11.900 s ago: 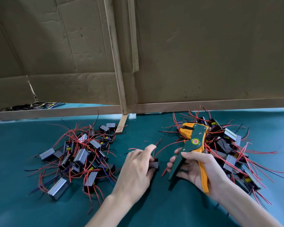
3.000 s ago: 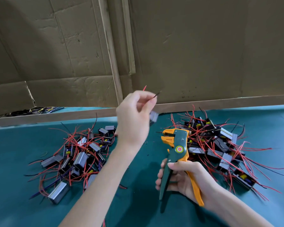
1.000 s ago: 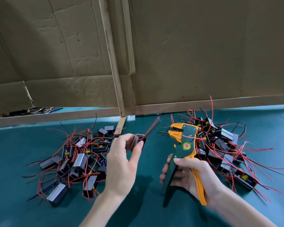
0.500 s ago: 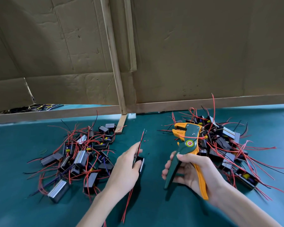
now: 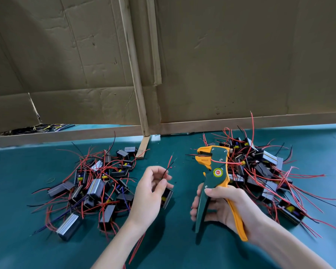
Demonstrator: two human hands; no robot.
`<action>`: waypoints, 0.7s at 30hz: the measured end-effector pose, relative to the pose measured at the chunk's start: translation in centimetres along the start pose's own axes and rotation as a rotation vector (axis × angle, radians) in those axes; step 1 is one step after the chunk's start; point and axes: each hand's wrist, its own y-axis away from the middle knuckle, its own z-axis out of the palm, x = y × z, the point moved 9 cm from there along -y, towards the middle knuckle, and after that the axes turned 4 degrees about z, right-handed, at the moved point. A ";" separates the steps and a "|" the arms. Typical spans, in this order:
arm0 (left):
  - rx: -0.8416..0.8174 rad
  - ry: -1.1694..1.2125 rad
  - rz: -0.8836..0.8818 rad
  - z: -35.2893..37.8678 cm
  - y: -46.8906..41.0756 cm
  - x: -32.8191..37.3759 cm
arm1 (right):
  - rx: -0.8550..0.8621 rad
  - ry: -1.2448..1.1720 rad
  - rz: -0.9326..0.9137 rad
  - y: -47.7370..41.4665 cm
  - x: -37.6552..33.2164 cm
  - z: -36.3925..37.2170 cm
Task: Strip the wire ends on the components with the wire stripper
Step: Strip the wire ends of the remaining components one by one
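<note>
Teal surface [image 5: 182, 247] under both hands. Loose component pile [image 5: 97, 187] left of the left fingers [image 5: 155, 169]; second pile [image 5: 260, 171] beyond the right fingers [image 5: 194, 210]. Right hand [image 5: 223, 208] curled round wire stripper [image 5: 216, 171] handles, head upright. Left hand [image 5: 147, 195] cradles one component [image 5: 167, 198], fingertips pinching its black wire [image 5: 164, 174]; red wire [image 5: 170, 162] end just above them.

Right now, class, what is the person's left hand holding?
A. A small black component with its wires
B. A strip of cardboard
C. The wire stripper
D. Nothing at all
A: the left hand grips a small black component and pinches its wires, while the wire stripper is in the right hand.
</note>
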 end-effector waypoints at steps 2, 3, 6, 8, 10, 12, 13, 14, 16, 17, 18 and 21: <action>0.014 0.076 -0.017 -0.2 0.0 0.1 | -0.032 0.048 0.020 -0.1 0.2 0.4; 0.024 0.125 -0.030 -0.3 0.0 0.1 | -0.052 0.072 0.030 -0.1 0.3 0.5; 0.045 0.206 -0.021 -0.6 -0.2 0.6 | -0.111 0.110 0.041 0.1 0.4 1.0; 0.055 0.211 0.022 -1.0 -0.2 1.2 | -0.153 0.130 0.045 0.2 0.5 1.3; 0.059 0.220 0.052 -1.2 -0.1 1.7 | -0.193 0.146 0.045 0.4 0.5 1.7; 0.053 0.220 0.059 -1.2 -0.1 2.0 | -0.212 0.163 0.041 0.5 0.4 1.9; 0.048 0.214 0.063 -1.1 -0.1 2.1 | -0.226 0.178 0.037 0.6 0.4 2.1; 0.043 0.206 0.066 -1.1 0.0 2.3 | -0.242 0.191 0.036 0.8 0.4 2.2; 0.036 0.190 0.067 -1.3 -0.1 2.4 | -0.261 0.217 0.045 1.0 0.3 2.5; 0.035 0.189 0.066 -1.4 -0.1 2.5 | -0.273 0.232 0.044 1.1 0.3 2.5; 0.033 0.195 0.060 -1.4 -0.1 2.5 | -0.288 0.237 0.048 1.2 0.3 2.7; 0.022 0.217 0.035 -1.7 -0.2 2.6 | -0.294 0.247 0.049 1.4 0.4 2.7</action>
